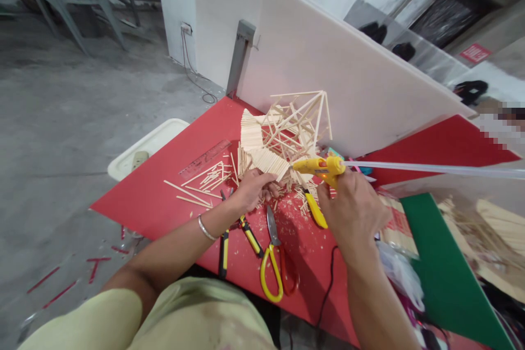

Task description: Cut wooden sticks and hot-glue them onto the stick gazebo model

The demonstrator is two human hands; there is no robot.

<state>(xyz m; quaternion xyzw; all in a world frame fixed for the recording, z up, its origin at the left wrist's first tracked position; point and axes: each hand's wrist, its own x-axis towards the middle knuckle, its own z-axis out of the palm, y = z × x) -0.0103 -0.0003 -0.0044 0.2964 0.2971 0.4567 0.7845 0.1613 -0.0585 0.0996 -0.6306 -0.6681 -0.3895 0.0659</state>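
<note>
My right hand point(356, 208) is wrapped round a yellow hot glue gun point(314, 166), its nozzle pointing left at the edge of a wooden stick model point(268, 163). A long clear glue stick point(410, 167) juts out of the gun's back. With fingers closed, my left hand point(256, 188) grips the model's near edge, a curved strip of thin sticks laid side by side. Behind the strip rises an open frame of crossed sticks point(295, 120). Scissors point(271, 262) with yellow and red handles lie below, near a yellow cutter point(315, 209) and yellow-black pliers point(251, 236).
Loose sticks point(211, 178) and a ruler point(205, 157) lie left on the red tabletop point(156, 191). A white partition point(311, 60) stands behind. A black cord point(328, 290) crosses the near edge. At right are a plastic bag point(400, 273) and a green board point(447, 268).
</note>
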